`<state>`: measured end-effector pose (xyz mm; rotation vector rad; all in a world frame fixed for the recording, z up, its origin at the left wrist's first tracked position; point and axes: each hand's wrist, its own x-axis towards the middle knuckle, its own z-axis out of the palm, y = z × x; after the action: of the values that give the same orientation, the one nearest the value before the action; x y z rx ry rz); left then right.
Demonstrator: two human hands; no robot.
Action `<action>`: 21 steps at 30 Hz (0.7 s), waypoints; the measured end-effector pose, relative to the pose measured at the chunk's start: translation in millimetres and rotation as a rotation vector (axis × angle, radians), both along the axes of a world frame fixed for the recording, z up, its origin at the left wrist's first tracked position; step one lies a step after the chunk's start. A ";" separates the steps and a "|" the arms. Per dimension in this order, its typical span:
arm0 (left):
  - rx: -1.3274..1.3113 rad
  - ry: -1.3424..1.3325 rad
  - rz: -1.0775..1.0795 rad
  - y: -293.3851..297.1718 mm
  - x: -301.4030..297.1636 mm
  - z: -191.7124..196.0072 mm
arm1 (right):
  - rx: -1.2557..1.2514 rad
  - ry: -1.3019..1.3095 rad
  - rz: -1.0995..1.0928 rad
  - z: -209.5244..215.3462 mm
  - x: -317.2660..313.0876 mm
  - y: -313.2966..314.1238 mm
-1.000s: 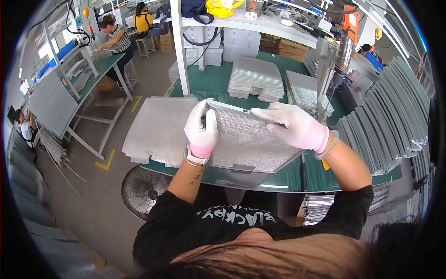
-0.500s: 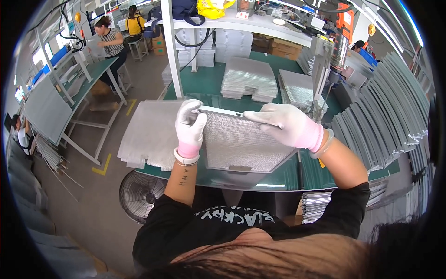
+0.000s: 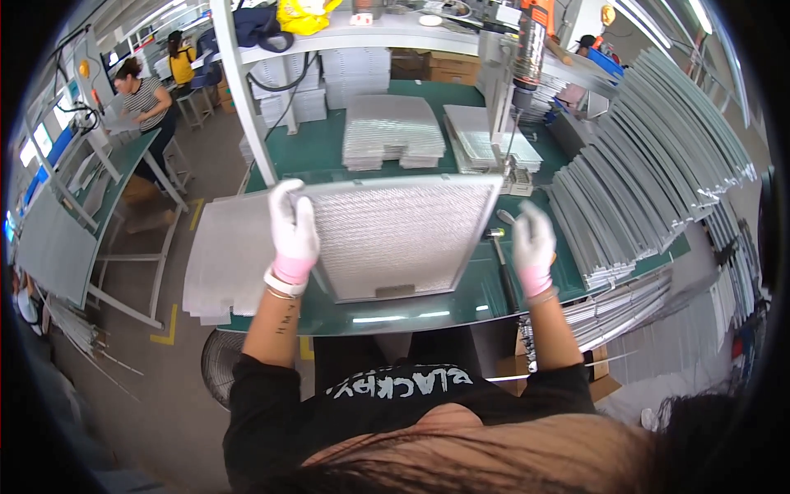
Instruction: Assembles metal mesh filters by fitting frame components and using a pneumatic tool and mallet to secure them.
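One mesh filter panel [image 3: 403, 239], two gloved hands

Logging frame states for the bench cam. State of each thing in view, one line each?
framed mesh panel: flat on the green table, held at its left edge
left hand: gloved, gripping the panel's left edge
right hand: gloved, open, off the panel, over the hammer
hammer: lying on the table, not gripped
mesh sheet stack: flat, left of the panel
metal frames: leaning in rows at right

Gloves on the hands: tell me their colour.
White with pink cuffs, seen in the head view on the left hand and the right hand.
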<state>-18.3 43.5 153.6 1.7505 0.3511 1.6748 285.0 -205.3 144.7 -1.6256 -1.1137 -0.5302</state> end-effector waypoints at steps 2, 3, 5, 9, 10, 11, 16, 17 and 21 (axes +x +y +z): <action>0.131 0.057 0.020 5.0 0.1 39.8 | -0.820 -0.170 -0.380 -82.8 9.3 -29.9; 0.252 0.146 -0.006 -9.7 1.5 76.2 | -0.984 -0.075 -0.401 -105.3 7.6 -37.4; 0.814 0.443 -0.060 -22.1 19.6 131.7 | -1.156 0.028 -0.415 -122.1 3.7 -43.9; 1.338 0.866 -0.300 -88.4 108.2 129.0 | -0.986 0.212 -0.281 -139.0 23.3 -51.9; 1.367 0.847 -0.370 -91.9 132.4 104.9 | -0.818 0.264 -0.206 -146.1 35.2 -67.2; 1.347 0.826 -0.359 -91.8 153.6 72.5 | -0.613 -0.058 -0.176 -159.6 48.9 -83.0; 1.219 0.836 -0.137 -90.1 140.4 62.5 | -0.430 0.756 0.370 -1.0 -21.2 -115.8; 1.060 0.755 -0.101 -90.6 141.1 55.8 | -0.396 0.692 0.387 23.6 -26.0 -127.8; 0.828 0.627 0.015 -98.0 147.6 38.7 | -0.123 0.234 0.435 96.0 -33.8 -147.6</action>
<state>129.3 -54.5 192.3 2.8889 -0.0975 1.3099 251.2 -352.9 240.7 -1.4443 -1.2910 0.0113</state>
